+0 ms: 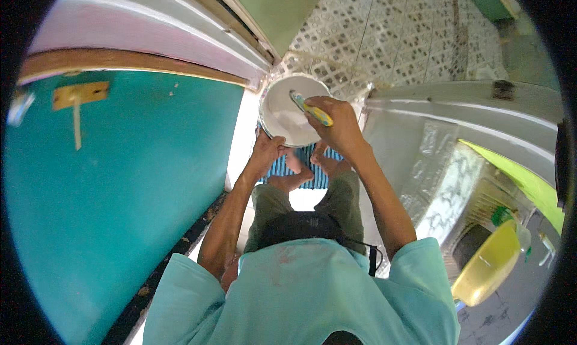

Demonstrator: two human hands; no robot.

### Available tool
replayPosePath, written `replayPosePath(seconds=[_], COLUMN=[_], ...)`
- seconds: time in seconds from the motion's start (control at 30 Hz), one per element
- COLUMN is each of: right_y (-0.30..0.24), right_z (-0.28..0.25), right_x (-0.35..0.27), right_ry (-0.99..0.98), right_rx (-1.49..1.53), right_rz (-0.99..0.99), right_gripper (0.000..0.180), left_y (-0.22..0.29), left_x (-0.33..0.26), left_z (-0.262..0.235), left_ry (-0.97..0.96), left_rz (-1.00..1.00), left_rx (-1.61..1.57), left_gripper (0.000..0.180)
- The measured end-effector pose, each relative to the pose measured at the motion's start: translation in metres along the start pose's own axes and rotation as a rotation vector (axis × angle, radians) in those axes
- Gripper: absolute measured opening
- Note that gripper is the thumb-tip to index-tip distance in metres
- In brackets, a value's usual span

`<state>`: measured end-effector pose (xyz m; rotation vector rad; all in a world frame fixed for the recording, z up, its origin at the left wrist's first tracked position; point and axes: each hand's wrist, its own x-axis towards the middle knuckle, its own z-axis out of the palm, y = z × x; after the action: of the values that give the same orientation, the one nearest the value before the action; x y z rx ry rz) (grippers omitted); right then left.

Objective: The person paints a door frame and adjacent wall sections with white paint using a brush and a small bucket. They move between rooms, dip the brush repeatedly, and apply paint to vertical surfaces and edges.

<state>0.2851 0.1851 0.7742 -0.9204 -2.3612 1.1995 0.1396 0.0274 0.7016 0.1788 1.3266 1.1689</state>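
Your left hand is curled around the near rim of a round white bowl, holding it up in front of you above your bare feet and a blue striped mat. Your right hand is closed around a yellow and green brush, and its tip touches the inside of the bowl. Farther off is a patterned tile floor.

Left hand: grips bowl rim from below.
Right hand: holds brush inside bowl.

A smooth glossy white bowl, a plastic-looking yellow brush handle, and matt teal wall.
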Motion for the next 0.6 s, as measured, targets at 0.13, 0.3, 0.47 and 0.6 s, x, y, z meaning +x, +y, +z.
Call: replayPosePath(seconds=[0.13,0.3,0.47,0.6], right_y=[-0.05,-0.065,-0.066,-0.07], right_z=[-0.02,-0.007,0.005,0.012], right_x=[0.009,0.031,0.049,0.076], right_ry=[-0.154,-0.221,-0.334,-0.491], right_rx=[-0.245,-0.398,-0.373,-0.389], right_rz=[-0.086,-0.226,-0.299,-0.404], right_gripper=[0.026,0.02,0.019,0.029], left_y=[0.033,0.066,0.071,0.081], left_x=[-0.065,-0.108,-0.119,-0.119], left_z=[0.033,0.049,0.058,0.059], left_ry=[0.005,0.003,0.096,0.182], left_rz=[0.094,0.027,0.135,0.125], left_rx=[-0.026,0.017,-0.085,-0.142], left_gripper=[0.053,0.068,0.067,0.067])
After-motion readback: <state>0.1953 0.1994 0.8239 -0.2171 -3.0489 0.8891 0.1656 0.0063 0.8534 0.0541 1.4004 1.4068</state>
